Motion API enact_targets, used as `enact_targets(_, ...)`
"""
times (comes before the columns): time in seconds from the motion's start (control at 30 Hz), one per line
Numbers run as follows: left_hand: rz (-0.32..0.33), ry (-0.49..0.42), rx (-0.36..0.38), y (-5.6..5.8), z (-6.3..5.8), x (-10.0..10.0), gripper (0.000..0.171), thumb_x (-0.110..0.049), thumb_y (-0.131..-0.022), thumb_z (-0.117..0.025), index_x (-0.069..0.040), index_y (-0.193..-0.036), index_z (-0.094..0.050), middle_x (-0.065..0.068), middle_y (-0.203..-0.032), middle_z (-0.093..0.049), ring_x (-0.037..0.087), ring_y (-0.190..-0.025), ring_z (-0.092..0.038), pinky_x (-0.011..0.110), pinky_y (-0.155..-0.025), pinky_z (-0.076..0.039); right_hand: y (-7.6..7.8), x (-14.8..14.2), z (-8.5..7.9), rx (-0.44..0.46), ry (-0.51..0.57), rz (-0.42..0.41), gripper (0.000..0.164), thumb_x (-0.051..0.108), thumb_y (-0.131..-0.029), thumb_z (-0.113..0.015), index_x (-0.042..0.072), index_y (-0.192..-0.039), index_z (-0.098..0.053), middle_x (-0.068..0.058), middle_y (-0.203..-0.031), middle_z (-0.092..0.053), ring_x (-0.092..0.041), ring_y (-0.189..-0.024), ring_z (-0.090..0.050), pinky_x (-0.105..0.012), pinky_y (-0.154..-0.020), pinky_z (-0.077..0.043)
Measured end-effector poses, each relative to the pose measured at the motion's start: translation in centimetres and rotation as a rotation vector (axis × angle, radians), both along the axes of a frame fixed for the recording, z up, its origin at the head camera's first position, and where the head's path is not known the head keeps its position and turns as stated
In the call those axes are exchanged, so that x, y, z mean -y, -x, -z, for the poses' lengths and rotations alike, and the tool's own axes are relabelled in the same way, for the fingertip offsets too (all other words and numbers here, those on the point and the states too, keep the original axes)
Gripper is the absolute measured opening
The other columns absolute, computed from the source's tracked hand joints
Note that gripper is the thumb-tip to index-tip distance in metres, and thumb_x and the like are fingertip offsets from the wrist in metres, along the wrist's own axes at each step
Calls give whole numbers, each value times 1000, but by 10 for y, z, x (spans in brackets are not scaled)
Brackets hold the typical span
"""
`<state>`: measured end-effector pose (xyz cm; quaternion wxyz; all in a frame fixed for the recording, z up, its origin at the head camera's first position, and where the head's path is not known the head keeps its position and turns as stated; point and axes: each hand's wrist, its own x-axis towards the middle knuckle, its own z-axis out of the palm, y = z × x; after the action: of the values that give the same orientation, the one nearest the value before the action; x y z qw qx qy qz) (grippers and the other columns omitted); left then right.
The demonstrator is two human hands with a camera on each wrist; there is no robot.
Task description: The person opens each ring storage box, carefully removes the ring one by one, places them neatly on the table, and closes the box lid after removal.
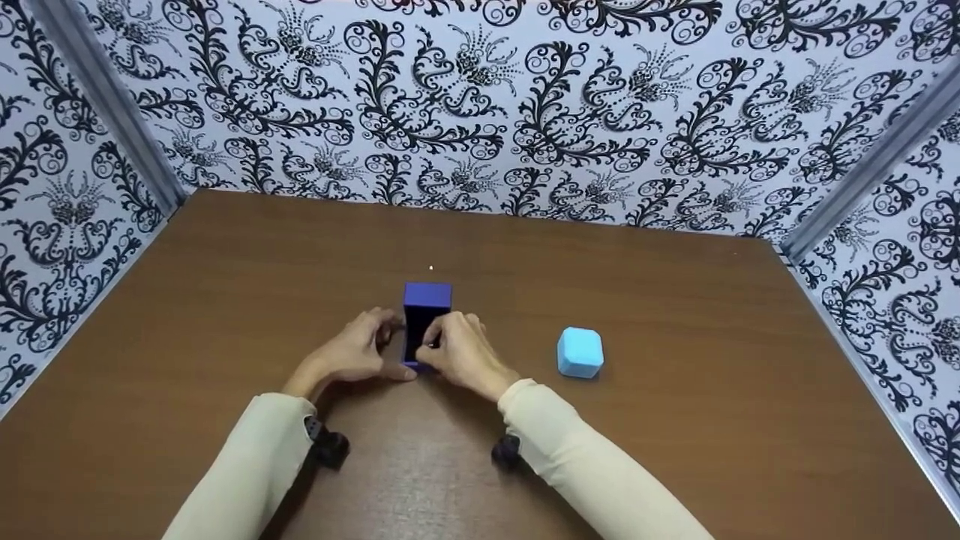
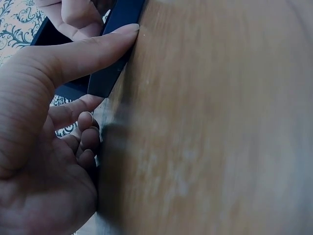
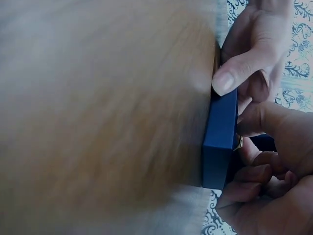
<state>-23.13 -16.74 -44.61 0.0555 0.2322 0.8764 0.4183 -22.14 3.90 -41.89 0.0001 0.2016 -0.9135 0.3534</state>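
A small dark-blue jewellery box stands on the table with its lid raised and its dark inside facing me. My left hand steadies it from the left. In the left wrist view, the thumb lies along the box's front wall and a finger touches its side. Over the base of the box, my right hand has thumb and fingers pinched together. Between them, in the right wrist view, shows a bit of a gold-coloured ring, mostly hidden by the fingers.
To the right of my right hand stands a light-blue box with rounded corners. The brown wooden table is bordered by walls with black-and-white scroll patterns. A tiny white speck lies behind the jewellery box.
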Motion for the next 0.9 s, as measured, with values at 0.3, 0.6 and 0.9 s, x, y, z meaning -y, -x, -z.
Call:
enact_targets(0.3,-11,27,-12,-1,-1,0,60,-30,-69,-94,-1,-110,-63,8,-88,-51,23,-83,-46,38,-75,-36,-19,-11,-33,26,104,-107,3,11,-83,-71,10,-83,-75,10,-54,-49,-2,-48,-42,-21,-49,-36)
enact_targets(0.6,-19,17,-2,-1,-1,0,63,-29,-68,-94,0,-114,-62,8,-90,-51,24,-87,-47,39,-80,-37,-49,-16,-25,-34,13,-261,5,7,-80,-72,11,-82,-75,11,-62,-57,0,-58,-47,-26,-73,-43)
enact_targets(0.9,-50,40,14,-3,-2,0,67,-33,-69,-94,0,-117,-62,8,-93,-53,25,-89,-47,40,-79,-38,-62,-11,-2,31,-183,-337,3,12,-81,-77,14,-78,-76,15,-57,-61,-2,-65,-49,-27,-78,-38)
